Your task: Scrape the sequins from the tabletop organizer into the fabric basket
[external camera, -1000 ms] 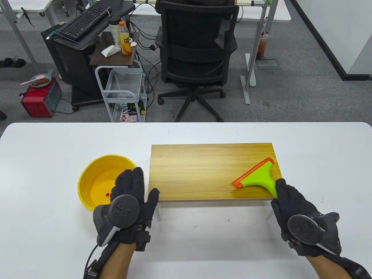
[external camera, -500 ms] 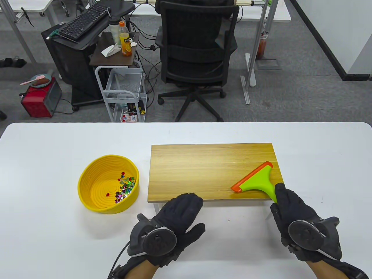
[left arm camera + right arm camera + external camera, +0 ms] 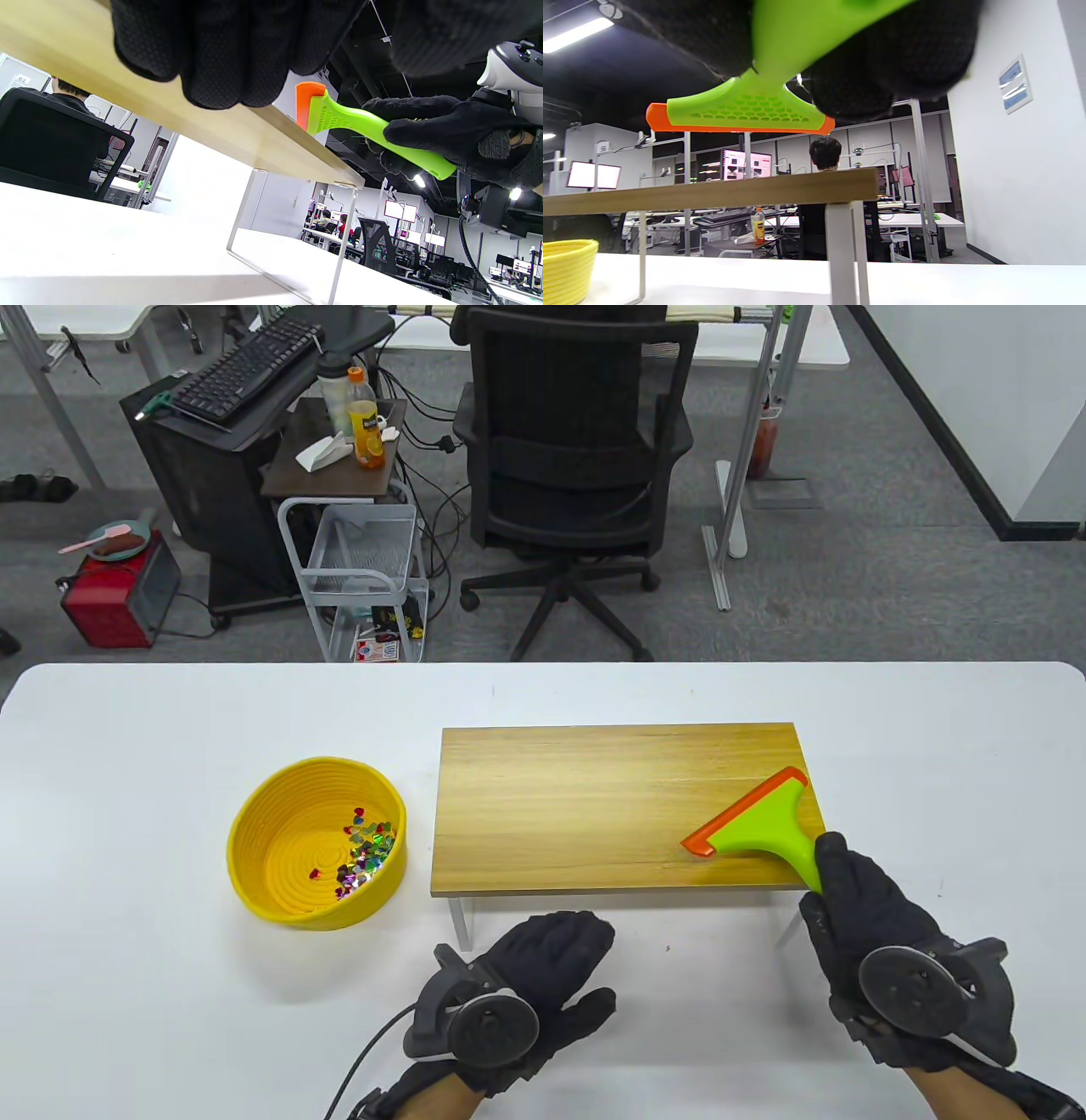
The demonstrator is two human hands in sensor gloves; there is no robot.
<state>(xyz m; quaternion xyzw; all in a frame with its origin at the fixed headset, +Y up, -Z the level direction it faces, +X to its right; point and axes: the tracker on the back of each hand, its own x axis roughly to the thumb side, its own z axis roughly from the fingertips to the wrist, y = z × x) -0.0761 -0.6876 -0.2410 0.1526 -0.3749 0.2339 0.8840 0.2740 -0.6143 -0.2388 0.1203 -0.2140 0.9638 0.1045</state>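
Observation:
A yellow fabric basket (image 3: pixel 254 823) stands left of the wooden organizer (image 3: pixel 594 806) and holds a pile of shiny sequins (image 3: pixel 365 853). I see no sequins on the organizer's top. My right hand (image 3: pixel 827 869) grips the handle of a green scraper (image 3: pixel 759 819) with an orange blade. The blade hangs a little above the organizer's right front corner, as the right wrist view (image 3: pixel 742 110) shows. My left hand (image 3: pixel 585 967) is empty, fingers stretched out, low over the table in front of the organizer. Its fingers (image 3: pixel 212 51) hang near the organizer's front edge (image 3: pixel 275 140).
The organizer stands on thin legs (image 3: pixel 844 250) on the white table (image 3: pixel 127 746). The basket's rim shows in the right wrist view (image 3: pixel 566 254). Beyond the table's far edge are an office chair (image 3: pixel 577 449) and a wire cart (image 3: pixel 361 560).
My left hand has left the basket and moved right and toward me, to the table in front of the organizer. The sequins in the basket now show. The scraper has barely shifted.

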